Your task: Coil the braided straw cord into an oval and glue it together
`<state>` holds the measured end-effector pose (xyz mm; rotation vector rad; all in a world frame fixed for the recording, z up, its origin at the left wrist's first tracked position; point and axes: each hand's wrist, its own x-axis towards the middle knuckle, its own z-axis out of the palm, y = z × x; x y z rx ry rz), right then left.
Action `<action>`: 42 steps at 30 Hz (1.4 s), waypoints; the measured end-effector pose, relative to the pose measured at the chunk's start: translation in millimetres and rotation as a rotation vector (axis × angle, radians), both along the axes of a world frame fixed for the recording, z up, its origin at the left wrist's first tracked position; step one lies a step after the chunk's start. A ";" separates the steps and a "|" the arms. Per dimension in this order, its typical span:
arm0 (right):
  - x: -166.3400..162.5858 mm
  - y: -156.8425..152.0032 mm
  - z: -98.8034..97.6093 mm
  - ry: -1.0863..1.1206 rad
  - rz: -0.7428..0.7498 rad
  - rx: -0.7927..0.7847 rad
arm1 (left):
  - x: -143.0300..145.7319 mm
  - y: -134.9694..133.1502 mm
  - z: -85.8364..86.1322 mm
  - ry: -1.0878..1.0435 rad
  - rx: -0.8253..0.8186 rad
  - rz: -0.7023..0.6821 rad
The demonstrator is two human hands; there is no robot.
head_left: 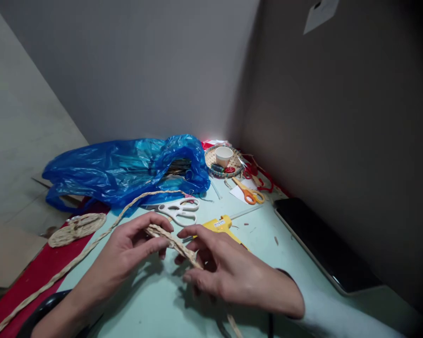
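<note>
A braided straw cord (169, 239) runs between both my hands above a pale green table (155, 305). My left hand (127, 256) pinches its upper end between thumb and fingers. My right hand (229, 272) grips the cord lower down, fingers curled over it. The cord's long tail (91, 246) loops back across the table to the left, toward the front edge. A yellow glue gun (222, 226) lies just behind my right hand. White scissors (179, 210) lie behind my left hand.
A blue plastic bag (127, 166) fills the back left. A coiled straw mat (77, 228) lies on red cloth (38, 274) at left. Orange scissors (248, 192), a woven tray (211, 159) with a white cup (224, 156), and a dark tablet (320, 244) lie at right.
</note>
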<state>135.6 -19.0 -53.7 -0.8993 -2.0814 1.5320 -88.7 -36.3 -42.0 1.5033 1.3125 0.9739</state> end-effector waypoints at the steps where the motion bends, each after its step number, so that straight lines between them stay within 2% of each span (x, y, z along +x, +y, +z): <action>1: 2.7 0.3 2.9 -0.056 -0.011 0.073 | -3.0 0.5 -0.9 0.005 -0.012 0.011; 6: 15.7 6.0 10.7 -0.111 -0.069 0.390 | -5.0 3.6 -3.7 0.026 -0.094 0.004; 9: 18.0 8.4 12.2 -0.064 -0.072 0.457 | -2.8 3.9 -2.2 0.056 -0.135 -0.020; 12: 17.4 9.3 13.8 -0.022 -0.079 0.444 | -3.1 2.8 -0.1 0.070 -0.133 -0.026; 19: 19.8 12.7 19.6 0.059 -0.106 0.398 | -4.9 2.1 -2.0 0.040 0.043 -0.019; 25: 22.2 16.7 19.9 0.090 -0.071 0.381 | -6.2 3.1 -5.0 0.025 -0.026 -0.150; 33: 21.6 19.0 20.0 0.108 -0.010 0.409 | -10.5 1.1 -9.3 -0.074 -0.085 -0.215; 37: 20.9 23.3 17.6 0.135 -0.019 0.304 | -5.0 -3.1 -13.3 -0.167 -0.192 -0.192; 42: 20.3 28.0 14.4 0.229 -0.027 0.043 | -2.5 -6.6 -12.7 -0.176 -0.227 -0.217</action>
